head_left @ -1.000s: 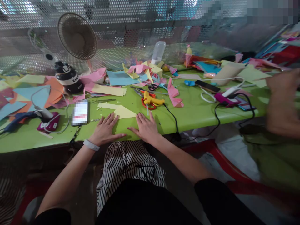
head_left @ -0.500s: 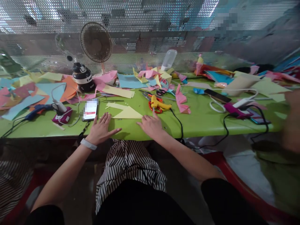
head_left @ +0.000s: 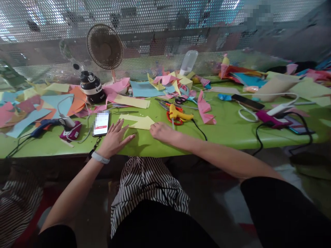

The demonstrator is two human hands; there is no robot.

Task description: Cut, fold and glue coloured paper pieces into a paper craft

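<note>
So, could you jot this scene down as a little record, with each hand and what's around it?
Left hand: open, palm down on the green table, beside a phone
Right hand: fingers bent, at the right tip of a yellow paper; grip unclear
Tools nearby: yellow glue gun, red-handled scissors
Farther back: black bottle, fan

Left hand [head_left: 113, 138] lay spread on the green table [head_left: 139, 144], phone [head_left: 101, 124] near its eleven o'clock; right hand [head_left: 162, 132] curled at four o'clock on the yellow paper [head_left: 142, 123], perhaps pinching it, glue gun [head_left: 177, 113] beyond at one!
</note>
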